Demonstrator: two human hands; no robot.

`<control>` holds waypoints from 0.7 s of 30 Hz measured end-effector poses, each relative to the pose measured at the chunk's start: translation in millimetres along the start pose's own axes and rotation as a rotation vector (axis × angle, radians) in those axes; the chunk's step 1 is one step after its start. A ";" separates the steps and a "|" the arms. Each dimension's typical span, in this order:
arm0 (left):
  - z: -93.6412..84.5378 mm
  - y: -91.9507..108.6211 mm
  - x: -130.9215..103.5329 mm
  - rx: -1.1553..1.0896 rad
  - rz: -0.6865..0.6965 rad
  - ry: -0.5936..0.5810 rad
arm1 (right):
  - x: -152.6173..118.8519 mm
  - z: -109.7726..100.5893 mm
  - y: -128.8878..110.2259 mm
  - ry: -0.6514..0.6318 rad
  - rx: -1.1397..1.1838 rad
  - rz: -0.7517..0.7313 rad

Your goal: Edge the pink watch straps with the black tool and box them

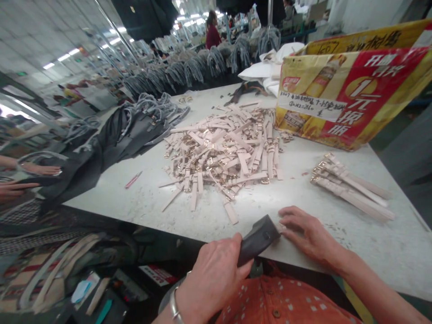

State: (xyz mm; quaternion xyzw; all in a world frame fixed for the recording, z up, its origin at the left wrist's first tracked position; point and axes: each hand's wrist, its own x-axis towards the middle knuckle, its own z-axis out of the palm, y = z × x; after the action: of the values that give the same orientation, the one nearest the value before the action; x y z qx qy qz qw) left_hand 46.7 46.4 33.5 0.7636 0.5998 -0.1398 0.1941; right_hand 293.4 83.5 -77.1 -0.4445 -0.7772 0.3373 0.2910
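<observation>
My left hand [219, 265] is wrapped round a dark grey, boxy hand tool [258, 240], whose kind I cannot make out. The tool is tilted over the table's near edge, its blunt end toward my right hand [308, 236]. That hand's thumb and fingertips come together close to the tool's end, around something small and pale that is too blurred to name. Beyond both hands lies a large heap of pale pink straps with gold buckles [222, 153]. A smaller bundle of buckled straps [349, 186] rests to the right.
A yellow and red cardboard box [324, 96] stands at the back right of the white table [148, 207]. A small red and white tool [133, 179] lies left of the heap. Grey bag pieces with handles [131, 130] cover the left side, where another person's hands [37, 168] work.
</observation>
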 end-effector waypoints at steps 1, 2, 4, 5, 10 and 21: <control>-2.6 2.1 2.3 0.017 0.009 -0.001 | 0.4 -1.3 0.1 -0.017 0.017 -0.002; -5.4 4.1 4.8 0.032 0.019 -0.002 | 0.8 -2.3 0.5 -0.036 0.033 -0.008; -10.9 8.0 10.4 0.054 0.038 -0.004 | 1.6 -3.6 2.3 -0.064 0.055 -0.027; -13.6 10.0 13.4 0.059 0.050 -0.009 | 1.9 -3.9 3.3 -0.073 0.061 -0.037; -21.3 19.2 25.5 0.042 0.044 -0.050 | 1.8 -2.9 7.9 -0.059 0.060 -0.062; -10.1 -5.7 7.4 0.055 -0.006 0.005 | -0.1 4.7 10.9 0.041 -0.018 -0.048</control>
State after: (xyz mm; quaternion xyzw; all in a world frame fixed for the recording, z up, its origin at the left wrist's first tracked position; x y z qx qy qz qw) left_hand 42.7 58.6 38.4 0.7671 0.5986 -0.1549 0.1713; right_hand 295.3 86.2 -88.6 -0.4351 -0.7845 0.3141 0.3108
